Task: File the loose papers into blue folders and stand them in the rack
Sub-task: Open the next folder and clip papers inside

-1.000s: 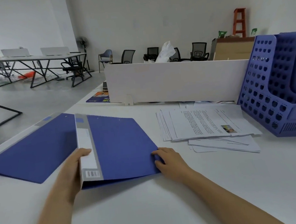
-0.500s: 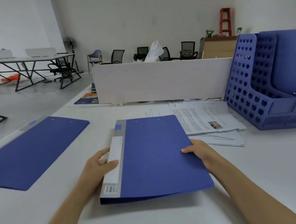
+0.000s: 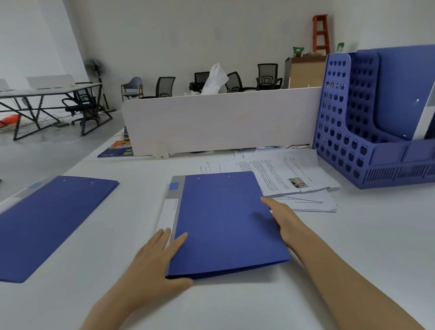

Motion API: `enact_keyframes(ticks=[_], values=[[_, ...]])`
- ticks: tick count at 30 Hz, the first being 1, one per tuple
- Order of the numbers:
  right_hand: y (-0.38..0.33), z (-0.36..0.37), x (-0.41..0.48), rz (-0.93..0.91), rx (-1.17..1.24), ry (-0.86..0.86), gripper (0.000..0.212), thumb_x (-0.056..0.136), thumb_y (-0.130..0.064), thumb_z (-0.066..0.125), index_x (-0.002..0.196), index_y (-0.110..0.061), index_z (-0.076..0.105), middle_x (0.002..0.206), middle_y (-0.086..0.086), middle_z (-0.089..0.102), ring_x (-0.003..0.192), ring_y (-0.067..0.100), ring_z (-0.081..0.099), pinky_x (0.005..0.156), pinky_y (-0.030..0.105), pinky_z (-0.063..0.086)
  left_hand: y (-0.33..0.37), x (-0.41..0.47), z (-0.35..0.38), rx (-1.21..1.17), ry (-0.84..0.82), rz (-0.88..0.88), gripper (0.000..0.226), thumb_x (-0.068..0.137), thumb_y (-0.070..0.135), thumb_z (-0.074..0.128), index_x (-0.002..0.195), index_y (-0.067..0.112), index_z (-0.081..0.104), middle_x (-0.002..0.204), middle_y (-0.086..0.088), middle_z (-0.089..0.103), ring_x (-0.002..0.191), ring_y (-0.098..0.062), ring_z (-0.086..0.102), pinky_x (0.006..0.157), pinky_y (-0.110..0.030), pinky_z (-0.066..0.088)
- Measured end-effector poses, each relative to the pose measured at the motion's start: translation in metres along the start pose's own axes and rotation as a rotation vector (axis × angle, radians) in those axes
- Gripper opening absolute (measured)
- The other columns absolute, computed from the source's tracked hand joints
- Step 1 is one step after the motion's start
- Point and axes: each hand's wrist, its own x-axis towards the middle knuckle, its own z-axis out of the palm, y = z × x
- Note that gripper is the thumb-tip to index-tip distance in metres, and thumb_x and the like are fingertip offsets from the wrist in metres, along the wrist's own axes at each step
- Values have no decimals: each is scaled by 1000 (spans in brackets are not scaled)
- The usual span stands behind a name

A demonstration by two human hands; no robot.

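A closed blue folder [image 3: 221,217] with a grey and white spine lies on the white table in front of me. My left hand [image 3: 152,267] holds its near left corner, fingers on top of the spine and thumb at the near edge. My right hand [image 3: 285,219] grips the folder's right edge. The folder's far right corner overlaps a spread pile of loose printed papers [image 3: 281,177]. To the right stands the blue perforated rack [image 3: 341,137] with a blue folder [image 3: 411,87] upright inside. A second blue folder [image 3: 39,224] lies flat at the left.
A low white divider panel [image 3: 220,119] runs along the table's far edge, with a colourful booklet [image 3: 116,150] beside its left end. Beyond it are office chairs, trestle desks and a red stepladder. Bare table surface [image 3: 251,308] stretches toward me.
Both hands carried the folder off the second one and rightward to the table's middle, beside the papers. My left hand slid down to the near left corner.
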Motion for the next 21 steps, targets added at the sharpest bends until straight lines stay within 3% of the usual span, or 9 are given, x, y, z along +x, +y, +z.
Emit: enact_keyframes(ticks=[5,7,9,11,13,16,19,21], values=[[2,1,-1,18,83,16,41,95,-40,43,125,-14,54,128,6,57,115,26,54,100,42,43,-2,4,-7,-181,-15,-44,83,80,43,64,144,39,11,157,10,-2,144,-5,-4,116,-27,11],[2,2,-2,26,118,-5,39,96,-42,40,117,-14,56,116,8,60,101,26,59,83,39,50,-7,4,-8,-228,51,-60,81,78,45,67,143,40,18,156,11,7,144,-2,4,115,-24,15],[2,2,-4,24,152,-32,35,96,-43,38,105,-14,56,99,8,62,81,22,60,64,30,50,-9,0,-9,-170,108,-6,79,72,66,55,140,36,29,146,11,29,137,2,19,108,-13,13],[3,1,-2,26,202,-60,38,97,-45,33,96,-15,56,89,7,62,74,20,59,58,30,47,-2,-4,-9,95,282,141,85,75,80,23,125,20,55,115,6,60,115,-4,40,93,-8,22],[4,1,-2,43,249,-81,42,97,-47,31,82,-17,55,82,7,61,74,21,58,60,32,44,-5,-4,-1,232,531,217,74,92,62,11,96,17,70,84,3,73,95,-10,47,83,-19,34],[6,4,-2,29,289,-123,40,97,-46,32,90,-16,58,92,8,63,85,24,59,69,33,48,-13,-3,5,139,786,161,46,98,48,19,89,23,57,68,-4,73,81,-15,51,67,-27,40],[11,10,-3,-79,176,-138,27,96,-30,44,114,-15,57,112,6,64,100,26,60,76,33,51,-15,-3,4,115,881,115,54,100,42,19,89,15,65,57,-7,68,52,-17,58,44,-25,42],[12,10,-2,-134,48,-125,31,92,-14,51,123,-15,53,116,6,64,96,27,63,76,34,52,-15,-4,5,81,889,78,53,100,37,21,98,5,64,47,-7,61,34,-21,50,38,-21,37]])
